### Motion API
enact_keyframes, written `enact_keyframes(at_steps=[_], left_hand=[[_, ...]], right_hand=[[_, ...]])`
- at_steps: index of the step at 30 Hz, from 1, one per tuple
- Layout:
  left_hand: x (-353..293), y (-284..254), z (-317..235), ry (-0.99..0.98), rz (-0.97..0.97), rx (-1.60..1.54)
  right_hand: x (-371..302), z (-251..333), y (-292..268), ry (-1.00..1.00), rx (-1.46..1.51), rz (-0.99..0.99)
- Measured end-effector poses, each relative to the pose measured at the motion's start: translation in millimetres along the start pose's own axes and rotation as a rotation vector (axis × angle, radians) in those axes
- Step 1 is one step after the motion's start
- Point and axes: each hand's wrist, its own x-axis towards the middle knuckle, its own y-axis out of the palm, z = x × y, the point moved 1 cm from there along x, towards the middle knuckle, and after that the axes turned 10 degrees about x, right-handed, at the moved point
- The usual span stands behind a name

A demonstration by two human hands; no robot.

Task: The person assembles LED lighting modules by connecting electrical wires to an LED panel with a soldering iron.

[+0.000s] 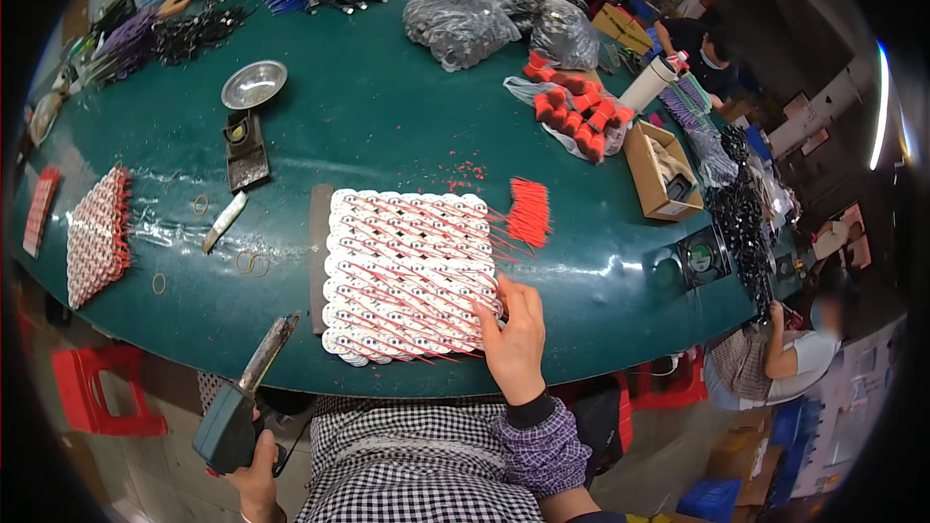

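Head-worn fisheye, looking down

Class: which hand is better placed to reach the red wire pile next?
Probably the right hand: it's at the white discs, nearer the red wire pile; the left hand grips a soldering gun.

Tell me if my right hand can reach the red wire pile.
Probably yes: the red wire pile lies just beyond your right hand, with nothing bulky on the green tabletop between them.
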Motion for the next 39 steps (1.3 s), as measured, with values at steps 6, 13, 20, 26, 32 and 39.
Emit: enact_keyframes(at_steps=[6,13,20,26,32,39], left_hand=[[-3.3,5.2,-7.0,0.047,-0.001,-0.003],[-11.4,8.9,-10.4,0.072,-0.040,-0.018],[-12.1,8.5,-22.7,0.036,-0.094,-0.060],[4.7,-4.1,-22.3,0.138,-0.160,-0.064],[20.4,-45.7,-20.2,0.293,-0.368,-0.124],[31.0,-85.8,-31.1,0.480,-0.623,-0.191]], right_hand=[[9.6,-13.2,-5.0,0.139,0.218,-0.022],[17.6,-20.1,-4.7,0.164,0.341,-0.047],[21.2,-27.3,-6.9,0.182,0.383,-0.044],[25.0,-15.2,-29.7,0.388,0.845,0.047],[26.4,13.9,-48.0,0.386,1.038,0.029],[13.8,104.3,52.5,0.334,1.168,0.229]])
